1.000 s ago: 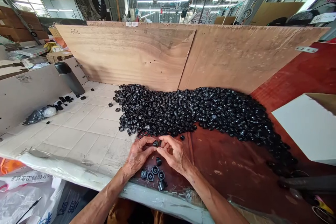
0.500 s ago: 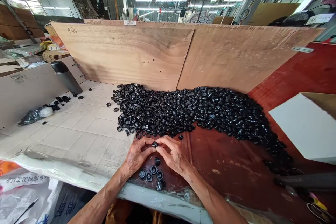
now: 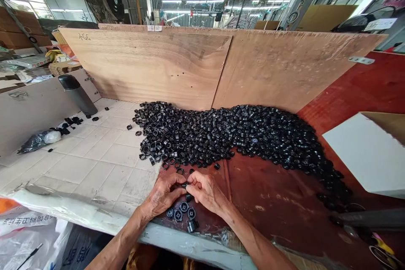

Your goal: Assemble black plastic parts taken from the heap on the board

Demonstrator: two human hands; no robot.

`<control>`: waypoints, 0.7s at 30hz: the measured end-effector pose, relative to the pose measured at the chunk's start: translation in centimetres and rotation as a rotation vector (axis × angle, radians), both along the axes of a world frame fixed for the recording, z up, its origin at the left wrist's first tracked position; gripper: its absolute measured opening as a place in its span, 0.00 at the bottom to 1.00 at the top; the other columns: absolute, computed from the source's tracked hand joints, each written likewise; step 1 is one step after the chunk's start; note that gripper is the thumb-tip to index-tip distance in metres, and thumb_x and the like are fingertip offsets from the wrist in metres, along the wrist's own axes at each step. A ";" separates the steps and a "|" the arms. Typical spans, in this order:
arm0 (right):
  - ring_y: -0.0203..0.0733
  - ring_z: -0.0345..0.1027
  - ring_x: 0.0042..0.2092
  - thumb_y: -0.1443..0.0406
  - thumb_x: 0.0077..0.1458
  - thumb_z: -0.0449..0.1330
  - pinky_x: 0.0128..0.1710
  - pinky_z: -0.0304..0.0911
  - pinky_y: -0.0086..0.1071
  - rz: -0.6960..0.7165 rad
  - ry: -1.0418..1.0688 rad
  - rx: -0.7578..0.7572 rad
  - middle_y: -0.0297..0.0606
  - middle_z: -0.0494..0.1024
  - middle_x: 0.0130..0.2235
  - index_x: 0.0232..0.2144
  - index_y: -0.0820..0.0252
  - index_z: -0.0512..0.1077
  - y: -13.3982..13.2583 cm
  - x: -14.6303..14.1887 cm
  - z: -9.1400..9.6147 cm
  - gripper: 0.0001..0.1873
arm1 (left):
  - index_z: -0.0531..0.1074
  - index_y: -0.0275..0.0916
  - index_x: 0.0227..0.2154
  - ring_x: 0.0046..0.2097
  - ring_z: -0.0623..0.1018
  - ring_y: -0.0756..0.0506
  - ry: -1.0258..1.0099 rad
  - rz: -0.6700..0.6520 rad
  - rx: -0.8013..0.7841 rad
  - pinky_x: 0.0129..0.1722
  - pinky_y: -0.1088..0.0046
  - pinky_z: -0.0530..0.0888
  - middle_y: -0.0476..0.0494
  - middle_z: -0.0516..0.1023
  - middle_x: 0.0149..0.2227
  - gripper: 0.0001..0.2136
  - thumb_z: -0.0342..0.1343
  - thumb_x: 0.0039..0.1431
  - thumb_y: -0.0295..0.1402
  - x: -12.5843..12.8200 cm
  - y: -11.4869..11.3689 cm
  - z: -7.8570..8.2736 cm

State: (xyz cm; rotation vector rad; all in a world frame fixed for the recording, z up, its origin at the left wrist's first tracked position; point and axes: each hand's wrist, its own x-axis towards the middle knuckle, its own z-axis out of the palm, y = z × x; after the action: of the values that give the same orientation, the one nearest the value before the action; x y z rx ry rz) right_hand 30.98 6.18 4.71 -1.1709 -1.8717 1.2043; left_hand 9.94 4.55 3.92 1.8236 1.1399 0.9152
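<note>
Both hands meet over the dark red tabletop, just in front of a long heap of small black plastic parts [image 3: 202, 135]. Pinched between the thumb and fingers of my left hand [image 3: 163, 192] is a small black plastic part [image 3: 184, 185], partly covered. My right hand [image 3: 205, 190] closes its fingertips on the same part from the right. Below the hands lies a small group of black round caps [image 3: 183, 207], some showing their spoked inner faces. One black cap [image 3: 192, 225] rests on its side nearest the front edge.
Plywood boards [image 3: 152, 67] wall the back of the table. At left are a dark flask [image 3: 79, 96] and a plastic bag [image 3: 36, 140] beside loose black bits. A white box [image 3: 363, 152] stands at right, near scissors [image 3: 384, 249]. A padded edge [image 3: 95, 215] runs along the front.
Both hands have moved slightly down toward me, still together on the small black part. The right fingers are more curled. Loose pieces behind the hands now show more.
</note>
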 end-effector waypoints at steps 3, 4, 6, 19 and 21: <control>0.36 0.66 0.25 0.68 0.55 0.63 0.25 0.55 0.27 -0.067 -0.115 0.131 0.29 0.71 0.22 0.24 0.58 0.70 0.6 0.7 -0.3 0.09 | 0.79 0.39 0.31 0.31 0.77 0.47 0.085 -0.024 -0.046 0.31 0.73 0.73 0.48 0.80 0.30 0.08 0.65 0.61 0.39 -0.2 -0.1 0.7; 0.37 0.66 0.26 0.69 0.56 0.62 0.27 0.57 0.28 -0.115 -0.137 0.197 0.29 0.71 0.23 0.24 0.58 0.70 0.9 0.9 -0.5 0.09 | 0.76 0.39 0.27 0.29 0.75 0.48 0.104 0.036 -0.048 0.28 0.74 0.70 0.49 0.78 0.28 0.11 0.64 0.61 0.40 -0.1 0.0 0.7; 0.38 0.67 0.28 0.70 0.57 0.60 0.30 0.61 0.30 -0.202 -0.156 0.319 0.31 0.72 0.25 0.29 0.58 0.71 1.4 1.1 -1.2 0.05 | 0.72 0.39 0.24 0.26 0.72 0.49 0.142 0.218 -0.023 0.27 0.74 0.68 0.52 0.73 0.24 0.14 0.64 0.61 0.41 0.2 0.4 0.2; 0.43 0.74 0.39 0.74 0.62 0.57 0.43 0.71 0.34 -0.075 -0.087 0.449 0.41 0.78 0.43 0.45 0.57 0.75 1.8 0.2 -2.4 0.13 | 0.77 0.44 0.42 0.41 0.82 0.40 0.321 0.323 0.296 0.43 0.64 0.78 0.44 0.82 0.41 0.10 0.61 0.57 0.26 1.1 1.5 -2.4; 0.44 0.76 0.46 0.74 0.64 0.55 0.48 0.71 0.35 -0.029 -0.015 0.439 0.43 0.79 0.46 0.47 0.57 0.77 1.8 0.1 -2.2 0.15 | 0.76 0.43 0.42 0.42 0.82 0.40 0.306 0.288 0.304 0.45 0.63 0.78 0.45 0.83 0.40 0.12 0.60 0.56 0.25 1.1 1.3 -1.9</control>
State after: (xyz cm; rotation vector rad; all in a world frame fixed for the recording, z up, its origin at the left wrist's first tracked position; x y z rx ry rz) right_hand 31.07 8.03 2.55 -0.9590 -1.9893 0.7157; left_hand 11.06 5.81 1.99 2.1339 1.5534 1.0417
